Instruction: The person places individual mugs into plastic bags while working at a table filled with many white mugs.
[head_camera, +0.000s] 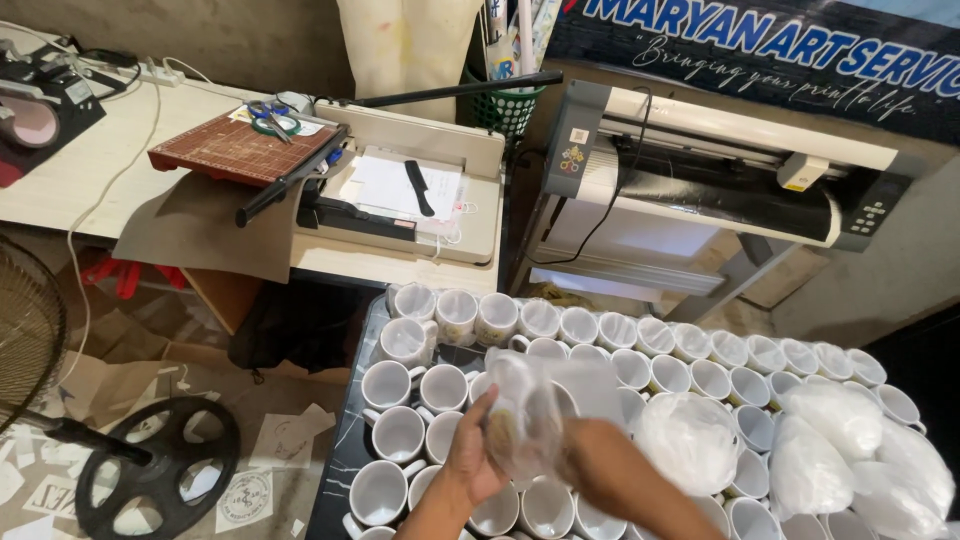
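- Looking down, we see our left hand (478, 452) and right hand (600, 462) raised together over a dark table (345, 440) crowded with white mugs (400, 433).
- Both hands grasp one clear plastic bag (530, 410) with a mug wrapped inside; it hangs between them, just above the mug rows near the table's left end.
- Our left fingers curl round the bag's left side; our right hand clasps its right side.
- To the right, more crumpled plastic bags (690, 440) lie on top of the mugs.
- Behind the table stand a paper cutter (400, 190) on a pale desk (80, 160) and a wide vinyl cutter (720, 170).
- A fan base (160, 470) sits on the littered floor at left.
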